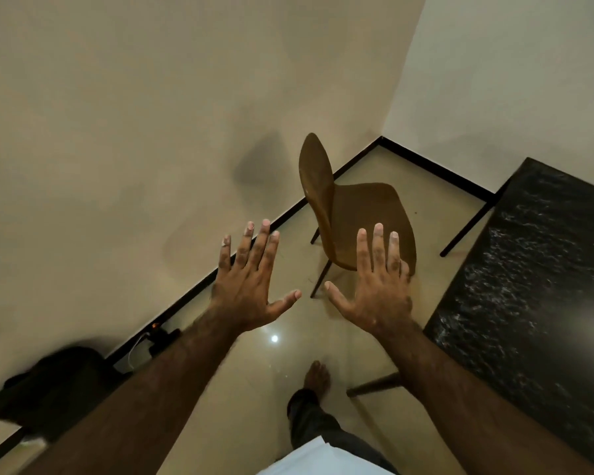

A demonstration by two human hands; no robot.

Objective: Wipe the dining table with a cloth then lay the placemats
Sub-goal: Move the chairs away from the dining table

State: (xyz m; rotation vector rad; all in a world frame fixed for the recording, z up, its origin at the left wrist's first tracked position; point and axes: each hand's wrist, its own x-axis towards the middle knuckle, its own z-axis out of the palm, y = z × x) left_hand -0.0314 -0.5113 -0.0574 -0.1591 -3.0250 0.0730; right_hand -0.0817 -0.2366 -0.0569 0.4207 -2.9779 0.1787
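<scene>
The dining table (535, 303) has a dark marbled top and fills the right side of the head view. My left hand (251, 282) is stretched out in front of me, palm down, fingers spread and holding nothing. My right hand (379, 286) is held out beside it in the same way, fingers straight, left of the table's edge and above the floor. Neither hand touches the table. No cloth or placemat is in sight.
A brown chair (354, 214) stands on the glossy floor near the room's corner, just beyond my hands. A dark blurred object (55, 385) sits at the lower left by the wall, with a plug and cable (155, 337) nearby. My bare foot (316, 375) is below.
</scene>
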